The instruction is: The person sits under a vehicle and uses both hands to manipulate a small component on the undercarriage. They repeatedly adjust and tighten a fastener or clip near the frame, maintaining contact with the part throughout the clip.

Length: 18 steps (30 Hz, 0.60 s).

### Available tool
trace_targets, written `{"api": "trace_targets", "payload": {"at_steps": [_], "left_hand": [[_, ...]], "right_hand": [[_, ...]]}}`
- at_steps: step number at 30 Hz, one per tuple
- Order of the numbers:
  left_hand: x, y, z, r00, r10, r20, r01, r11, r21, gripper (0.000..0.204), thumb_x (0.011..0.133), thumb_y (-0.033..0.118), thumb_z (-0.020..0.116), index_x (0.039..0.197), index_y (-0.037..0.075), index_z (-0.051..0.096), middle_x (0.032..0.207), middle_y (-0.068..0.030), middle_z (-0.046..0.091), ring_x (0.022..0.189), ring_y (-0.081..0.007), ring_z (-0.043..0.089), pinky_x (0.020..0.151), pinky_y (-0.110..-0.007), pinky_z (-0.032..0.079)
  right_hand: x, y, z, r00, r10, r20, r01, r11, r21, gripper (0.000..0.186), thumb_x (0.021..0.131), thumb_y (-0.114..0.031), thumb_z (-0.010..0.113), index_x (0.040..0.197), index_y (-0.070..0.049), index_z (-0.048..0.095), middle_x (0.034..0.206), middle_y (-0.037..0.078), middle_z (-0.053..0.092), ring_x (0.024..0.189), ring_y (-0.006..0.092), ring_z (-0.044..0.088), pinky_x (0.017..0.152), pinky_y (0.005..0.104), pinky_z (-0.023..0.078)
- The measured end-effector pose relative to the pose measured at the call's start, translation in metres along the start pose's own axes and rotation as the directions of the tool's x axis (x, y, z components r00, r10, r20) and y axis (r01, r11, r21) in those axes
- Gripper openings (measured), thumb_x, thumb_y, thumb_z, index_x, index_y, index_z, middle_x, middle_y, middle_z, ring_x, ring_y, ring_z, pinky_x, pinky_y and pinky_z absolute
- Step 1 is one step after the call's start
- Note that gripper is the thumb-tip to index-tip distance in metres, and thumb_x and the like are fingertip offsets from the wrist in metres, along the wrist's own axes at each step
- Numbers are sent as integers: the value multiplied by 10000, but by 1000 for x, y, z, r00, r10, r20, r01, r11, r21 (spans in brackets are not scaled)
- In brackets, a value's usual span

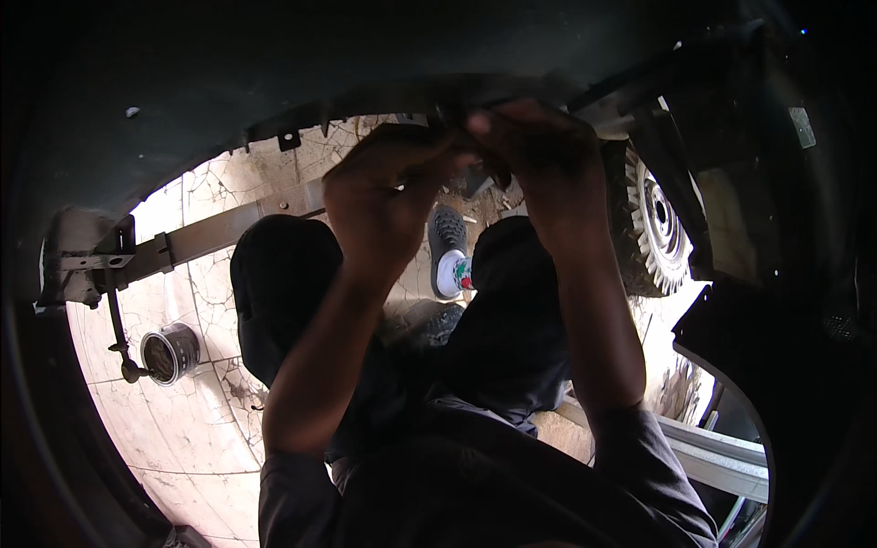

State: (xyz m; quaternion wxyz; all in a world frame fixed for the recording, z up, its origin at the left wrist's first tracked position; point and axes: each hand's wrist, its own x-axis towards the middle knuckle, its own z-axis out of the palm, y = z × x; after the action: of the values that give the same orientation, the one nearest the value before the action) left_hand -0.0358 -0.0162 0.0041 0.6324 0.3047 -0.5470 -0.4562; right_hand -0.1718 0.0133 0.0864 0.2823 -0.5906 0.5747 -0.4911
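Note:
Both my arms reach up to the lower edge of a large dark panel (301, 55), which looks like vehicle bodywork. My left hand (388, 178) is bent at the wrist, its fingers curled and pressed together at that edge. Close beside it on the right, my right hand (553, 151) is closed too, thumb and fingers meeting near the left fingertips. Shadow and the fingers themselves hide whatever lies between them.
A metal bar (219, 224) with a bracket crosses the left side, above an open can (171, 354) on the cracked tile floor (164, 429). At right stand a toothed wheel (660, 219) and a dark curved frame (808, 365). Pale metal rails (717, 461) lie lower right.

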Motion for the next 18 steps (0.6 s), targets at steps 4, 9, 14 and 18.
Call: {"api": "trace_targets", "payload": {"at_steps": [4, 9, 14, 18], "left_hand": [[1, -4, 1, 999, -6, -35, 1, 991, -137, 202, 745, -34, 788, 936, 9, 742, 902, -97, 723, 803, -141, 702, 699, -247, 558], [1, 0, 1, 998, -51, -20, 47, 983, -180, 209, 750, -36, 785, 948, 9, 734, 927, -101, 724, 823, -141, 700, 726, -241, 564], [1, 0, 1, 1000, -15, -6, 15, 997, -73, 210, 758, -28, 784, 957, -14, 719, 947, -114, 730, 817, -146, 705, 735, -248, 574], [0, 9, 3, 994, -109, 0, 107, 979, -175, 244, 769, -39, 771, 1001, -31, 696, 948, -130, 729, 831, -156, 708, 742, -265, 576]], "right_hand": [[-11, -5, -1, 992, 126, -4, -126, 992, 26, 218, 870, -201, 734, 868, 15, 701, 667, 30, 633, 584, 68, 536, 527, 228, 389], [-2, -7, 3, 992, 125, -23, -123, 988, 91, 193, 868, -160, 731, 873, 29, 692, 663, 35, 627, 578, 68, 553, 529, 219, 405], [-18, 14, -13, 983, 181, 21, -181, 959, 219, 203, 892, -205, 702, 874, -4, 699, 647, 35, 643, 562, 69, 574, 512, 215, 419], [-5, 47, -23, 969, 239, -68, -175, 851, 495, 133, 925, -179, 654, 900, -50, 629, 720, 11, 604, 617, 77, 543, 566, 225, 412]]}}
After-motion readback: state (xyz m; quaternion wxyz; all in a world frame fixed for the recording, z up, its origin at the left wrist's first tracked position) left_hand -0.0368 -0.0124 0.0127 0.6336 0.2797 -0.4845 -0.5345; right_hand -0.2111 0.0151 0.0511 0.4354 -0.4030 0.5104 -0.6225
